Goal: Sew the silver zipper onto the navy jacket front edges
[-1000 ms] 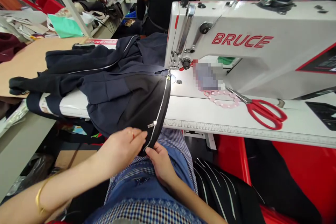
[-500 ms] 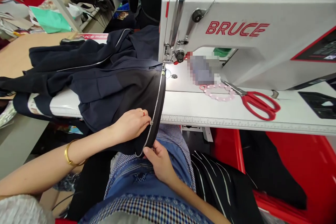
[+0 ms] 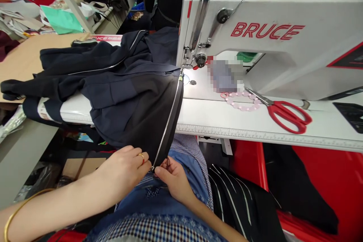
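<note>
Right under the needle area of the sewing machine [image 3: 269, 11], the dark garment [image 3: 119, 94] lies with one upper corner at the presser foot [image 3: 182, 72], its body spread leftward over the white machine bed [image 3: 215, 115] and its lower edge hanging over the front. A silver-toothed zip [image 3: 168, 124] runs down its right side, from the presser foot to the two hands.

At the zip's lower end, the left hand [image 3: 121, 174] has its fingers bunched closed on the zip, around the small slider; its thumb is hidden. Touching the same corner from the other side, the right hand [image 3: 176, 179] pinches the garment's edge between thumb and curled fingers, with no visible gap.

Both hands are above the blue apron [image 3: 138, 206] on the wearer's lap. Right of the garment, red-handled scissors [image 3: 289, 116] lie on the bed, blades toward the machine, near a pink beaded loop [image 3: 244, 101]. Black pieces with white lines [image 3: 232, 196] lie beside the lap, near a red surface [image 3: 334, 181]. Beyond the machine is a person in black [image 3: 172, 0].
</note>
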Available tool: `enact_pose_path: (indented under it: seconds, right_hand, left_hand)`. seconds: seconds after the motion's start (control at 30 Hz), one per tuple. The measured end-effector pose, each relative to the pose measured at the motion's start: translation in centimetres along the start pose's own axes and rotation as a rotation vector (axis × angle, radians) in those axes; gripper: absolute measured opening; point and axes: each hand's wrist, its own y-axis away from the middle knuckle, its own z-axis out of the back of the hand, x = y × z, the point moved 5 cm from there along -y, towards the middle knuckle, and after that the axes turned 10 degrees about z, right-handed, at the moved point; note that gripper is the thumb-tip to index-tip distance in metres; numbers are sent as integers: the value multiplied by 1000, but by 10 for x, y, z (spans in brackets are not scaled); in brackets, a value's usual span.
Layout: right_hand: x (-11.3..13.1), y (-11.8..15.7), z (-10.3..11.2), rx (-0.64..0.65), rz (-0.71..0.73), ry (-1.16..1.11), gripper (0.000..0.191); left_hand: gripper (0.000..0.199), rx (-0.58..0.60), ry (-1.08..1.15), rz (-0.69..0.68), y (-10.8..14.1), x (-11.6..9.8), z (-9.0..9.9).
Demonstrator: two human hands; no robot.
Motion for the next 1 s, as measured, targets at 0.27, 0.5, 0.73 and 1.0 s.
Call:
enact_pose_path:
  seconds: [0.27, 0.5, 0.73, 1.0]
  right_hand:
    - [5, -2, -5, 1, 23, 185, 32]
    - [22, 1, -10, 49, 232, 385, 23]
    - [67, -2, -8, -8, 1118, 1283, 22]
    - [64, -1, -8, -38, 1334, 1430, 13]
  left_hand:
    - [27, -376, 45, 241, 27, -7, -25]
    - [42, -560, 108, 264, 22, -12, -42]
    - [34, -640, 177, 327, 26, -6, -38]
    - [11, -703, 229, 493, 25, 5, -30]
